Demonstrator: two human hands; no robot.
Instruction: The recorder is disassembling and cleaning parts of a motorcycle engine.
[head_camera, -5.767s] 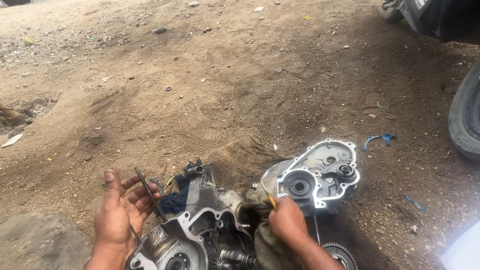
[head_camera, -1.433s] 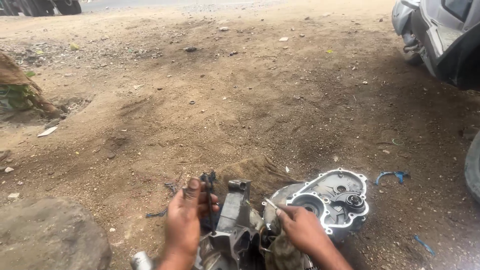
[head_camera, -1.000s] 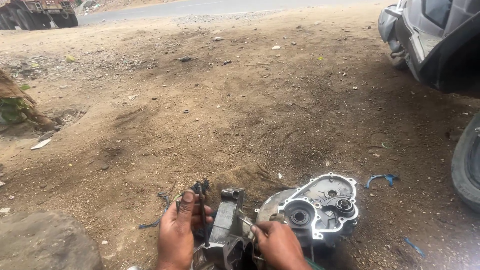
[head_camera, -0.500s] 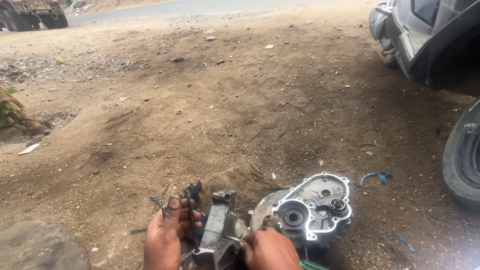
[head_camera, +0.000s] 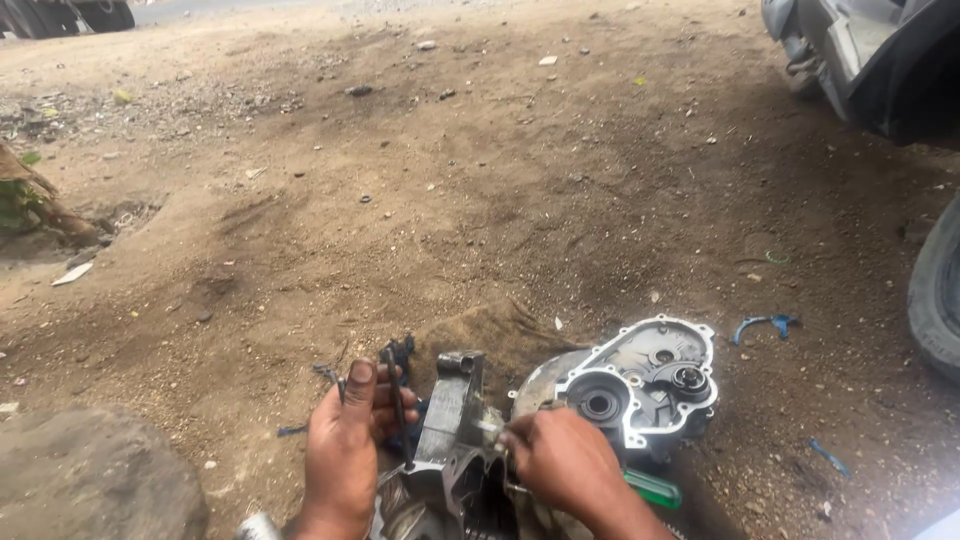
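A grey metal engine casing (head_camera: 450, 440) stands on the dirt at the bottom centre. My left hand (head_camera: 345, 445) rests against its left side, fingers curled around a thin dark tool (head_camera: 395, 400) and dark parts there. My right hand (head_camera: 560, 465) is closed at the casing's right side, pinching something small that I cannot make out. Just right of my right hand lies a silver engine cover (head_camera: 640, 385) with round bearing holes, flat on the ground. A green tool handle (head_camera: 652, 489) pokes out beneath that hand.
Bare sandy ground stretches ahead. A large stone (head_camera: 90, 480) sits at the bottom left. A vehicle body (head_camera: 870, 50) fills the top right and a black tyre (head_camera: 940, 300) the right edge. Blue plastic scraps (head_camera: 760, 325) lie right of the cover.
The view has tilted down slightly. My left hand moved from open beside the casing onto its left side, and my right hand slid from the cover to the casing's right side.
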